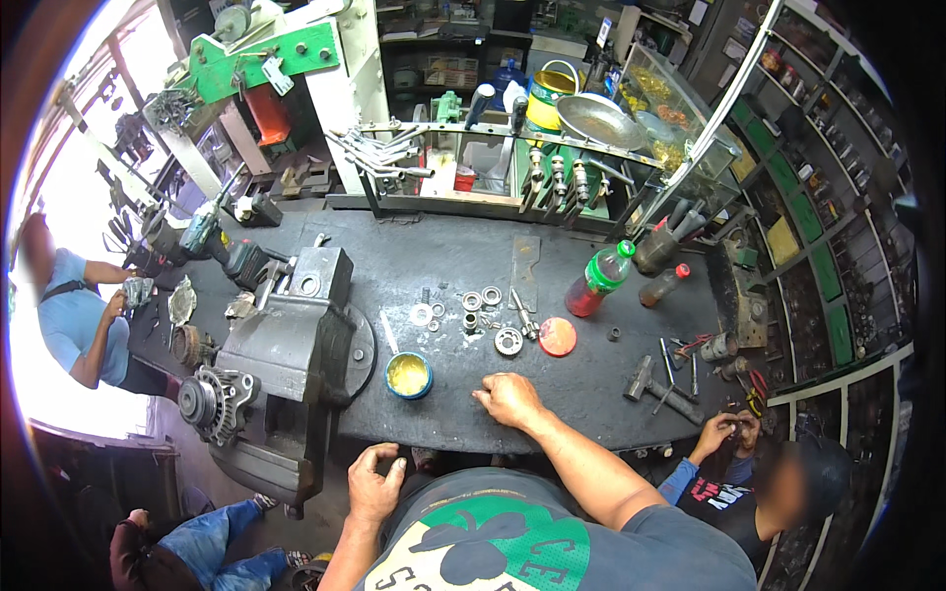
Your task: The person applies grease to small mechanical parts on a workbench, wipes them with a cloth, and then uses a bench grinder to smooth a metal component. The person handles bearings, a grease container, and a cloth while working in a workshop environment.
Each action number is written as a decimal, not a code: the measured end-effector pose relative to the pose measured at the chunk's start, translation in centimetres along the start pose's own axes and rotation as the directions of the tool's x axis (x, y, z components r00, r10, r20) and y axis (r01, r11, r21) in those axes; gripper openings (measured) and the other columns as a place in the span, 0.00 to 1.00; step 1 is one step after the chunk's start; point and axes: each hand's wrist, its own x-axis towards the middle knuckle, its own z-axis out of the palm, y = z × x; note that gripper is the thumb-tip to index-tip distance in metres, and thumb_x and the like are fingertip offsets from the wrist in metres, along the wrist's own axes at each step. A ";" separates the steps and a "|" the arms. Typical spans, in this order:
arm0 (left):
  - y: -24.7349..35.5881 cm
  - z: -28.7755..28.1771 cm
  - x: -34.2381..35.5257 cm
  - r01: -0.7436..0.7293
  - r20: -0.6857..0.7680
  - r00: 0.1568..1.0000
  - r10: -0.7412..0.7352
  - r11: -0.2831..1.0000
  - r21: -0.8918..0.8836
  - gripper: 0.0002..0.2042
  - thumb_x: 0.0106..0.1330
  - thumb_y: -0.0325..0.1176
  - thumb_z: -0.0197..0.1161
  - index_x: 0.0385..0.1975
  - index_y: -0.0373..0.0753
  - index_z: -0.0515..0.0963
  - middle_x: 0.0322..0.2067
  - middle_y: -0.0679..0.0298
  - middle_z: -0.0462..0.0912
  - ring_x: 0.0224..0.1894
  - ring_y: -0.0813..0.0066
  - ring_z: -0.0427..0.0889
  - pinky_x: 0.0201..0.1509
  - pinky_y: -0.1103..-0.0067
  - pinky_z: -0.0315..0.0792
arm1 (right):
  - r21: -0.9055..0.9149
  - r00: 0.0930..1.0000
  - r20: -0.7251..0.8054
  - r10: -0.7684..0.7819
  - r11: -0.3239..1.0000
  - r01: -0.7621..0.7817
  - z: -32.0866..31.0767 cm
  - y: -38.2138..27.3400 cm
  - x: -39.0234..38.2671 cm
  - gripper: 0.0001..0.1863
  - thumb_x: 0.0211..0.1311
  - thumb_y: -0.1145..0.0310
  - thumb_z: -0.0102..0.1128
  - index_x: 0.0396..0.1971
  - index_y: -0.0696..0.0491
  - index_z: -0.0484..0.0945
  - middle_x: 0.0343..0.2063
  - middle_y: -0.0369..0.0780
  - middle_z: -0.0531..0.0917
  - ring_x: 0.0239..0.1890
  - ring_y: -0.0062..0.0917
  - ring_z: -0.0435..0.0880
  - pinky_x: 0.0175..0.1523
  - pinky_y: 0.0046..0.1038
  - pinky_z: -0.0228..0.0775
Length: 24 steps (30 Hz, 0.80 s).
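My right hand (508,401) rests on the dark bench near its front edge. Its fingers are curled in, and whatever they may hold is hidden. To its left stands a small blue tub (408,375) of yellowish grease, with a pale stick (389,332) beside its rim. Just beyond lie loose bearing parts, among them a bearing (507,342), several metal rings (483,296) and a small shaft (525,317). A round red lid (557,337) lies to their right. In front of the bench edge hangs my left hand (374,481), thumb apart from the loosely bent fingers, with nothing visible in it.
A large vise (296,345) fills the bench's left side, an alternator (217,402) by it. Bottles (599,279) and a hammer (655,389) are on the right. One person (84,305) stands left, another (759,483) is close at right, and someone's jeans (222,542) show lower left.
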 end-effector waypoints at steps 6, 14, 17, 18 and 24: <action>0.6 1.4 -2.0 0.151 0.014 0.989 -0.150 0.981 -0.124 0.27 0.64 0.24 0.71 0.64 0.34 0.75 0.58 0.51 0.86 0.54 0.61 0.89 0.61 0.67 0.82 | 0.102 0.988 -0.132 -0.078 0.991 0.092 1.2 2.3 1.2 0.28 0.68 0.68 0.65 0.67 0.54 0.76 0.55 0.54 0.85 0.57 0.51 0.85 0.62 0.49 0.79; 1.5 -1.5 -1.0 0.234 0.085 0.969 -0.233 0.972 0.002 0.34 0.63 0.24 0.72 0.71 0.34 0.69 0.60 0.48 0.85 0.56 0.59 0.89 0.63 0.66 0.81 | 0.151 0.914 -0.398 -0.079 0.977 0.151 -3.3 -1.8 6.8 0.29 0.67 0.66 0.69 0.67 0.56 0.77 0.50 0.52 0.87 0.53 0.47 0.87 0.58 0.46 0.80; -0.7 -1.9 -2.0 0.277 0.071 0.959 -0.276 0.961 -0.013 0.33 0.63 0.22 0.71 0.71 0.34 0.70 0.59 0.47 0.86 0.54 0.60 0.88 0.62 0.66 0.81 | 0.099 0.868 -0.457 -0.196 0.958 0.269 0.3 -1.6 6.4 0.29 0.68 0.65 0.69 0.67 0.57 0.77 0.49 0.52 0.87 0.51 0.47 0.87 0.58 0.46 0.80; -2.0 -2.0 -2.5 0.305 0.069 0.951 -0.303 0.952 -0.025 0.33 0.63 0.21 0.70 0.71 0.34 0.70 0.58 0.47 0.86 0.53 0.61 0.88 0.61 0.67 0.81 | 0.104 0.887 -0.408 -0.214 0.955 0.278 1.0 -1.9 5.6 0.28 0.69 0.64 0.68 0.67 0.56 0.77 0.51 0.52 0.86 0.52 0.48 0.87 0.60 0.47 0.79; -4.0 -0.9 -1.4 0.323 0.181 0.935 -0.307 0.944 -0.067 0.32 0.63 0.19 0.67 0.70 0.32 0.70 0.56 0.48 0.85 0.50 0.65 0.86 0.59 0.68 0.81 | 0.240 0.985 -0.145 -0.090 0.963 0.123 4.4 0.6 -2.9 0.27 0.70 0.64 0.67 0.66 0.56 0.77 0.54 0.53 0.86 0.59 0.49 0.85 0.63 0.47 0.78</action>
